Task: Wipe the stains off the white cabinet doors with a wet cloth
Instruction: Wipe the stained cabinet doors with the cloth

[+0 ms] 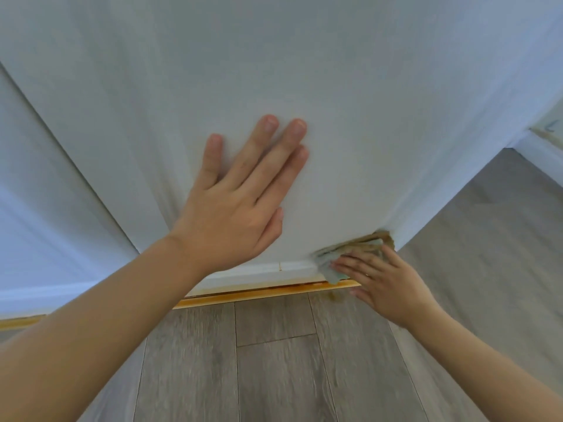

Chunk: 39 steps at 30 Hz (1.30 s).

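The tall, flat white cabinet door stands upright in front of me, its matt face plain and smooth, and my left hand lies flat on it with fingers spread straight. At the door's bottom right corner a brownish stain shows on the edge. My right hand presses a crumpled, pale green-grey damp cloth, soiled brown, against that corner, just beside the stain.
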### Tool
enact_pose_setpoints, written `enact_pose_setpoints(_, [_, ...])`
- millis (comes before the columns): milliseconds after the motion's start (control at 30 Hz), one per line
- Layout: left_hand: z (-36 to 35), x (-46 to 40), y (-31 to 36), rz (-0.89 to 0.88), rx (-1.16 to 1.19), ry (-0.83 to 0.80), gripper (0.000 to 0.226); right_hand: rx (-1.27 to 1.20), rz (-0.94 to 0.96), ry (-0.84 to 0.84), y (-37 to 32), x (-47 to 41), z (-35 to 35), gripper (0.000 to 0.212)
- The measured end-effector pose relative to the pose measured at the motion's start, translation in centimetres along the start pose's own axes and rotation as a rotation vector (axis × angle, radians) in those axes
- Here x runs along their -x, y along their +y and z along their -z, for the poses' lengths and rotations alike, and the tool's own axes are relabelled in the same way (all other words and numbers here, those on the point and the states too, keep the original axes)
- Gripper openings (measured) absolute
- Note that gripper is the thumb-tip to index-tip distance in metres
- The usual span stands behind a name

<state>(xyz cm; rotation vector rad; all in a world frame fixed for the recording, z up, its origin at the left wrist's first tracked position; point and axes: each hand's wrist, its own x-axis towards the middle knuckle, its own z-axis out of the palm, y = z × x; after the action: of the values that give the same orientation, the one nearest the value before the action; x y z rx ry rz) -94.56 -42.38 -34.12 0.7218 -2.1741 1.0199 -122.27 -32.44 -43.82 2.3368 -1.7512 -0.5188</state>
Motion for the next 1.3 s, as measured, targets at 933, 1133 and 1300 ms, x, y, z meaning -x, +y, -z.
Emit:
enact_pose_setpoints(933, [-1.1,2.0,1.1,-0.101,-0.051,-0.074,0.067,0.139,0.150,-0.012,-5.7,-3.7,-2.5,0.052])
enact_pose_setpoints(1133, [-1.2,2.2,4.4,-0.281,0.090,-0.174,0.065,0.313,0.400,-0.056,-7.6,-5.8,-0.8,0.056])
enact_pose_setpoints(1300, [-2.8,2.8,5.0,-0.397,0.039,-0.265,0.065,0.445,0.311,-0.130,-1.9,-2.7,-4.0,0.064])
